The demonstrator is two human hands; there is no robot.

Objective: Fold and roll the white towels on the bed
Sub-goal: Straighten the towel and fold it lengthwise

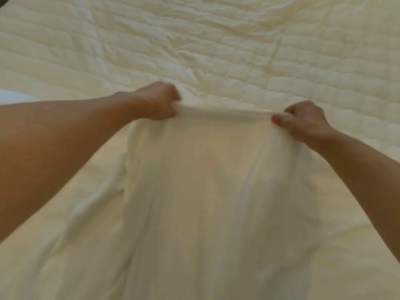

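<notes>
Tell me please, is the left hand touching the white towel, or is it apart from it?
Touching. The head view shows the left hand gripping one end of the stretched edge of the white towel.

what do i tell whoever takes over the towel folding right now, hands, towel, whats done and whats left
Left hand: grips the left corner of the far edge of the towel.
Right hand: pinches the right corner of the same edge.
Towel: the far edge is pulled taut between both hands. The rest runs back toward the person over the bed. The picture is blurred.
Done: towel taken up and spread wide; no roll started.
Left: fold it, then roll it. No finished towels are in view.
</notes>
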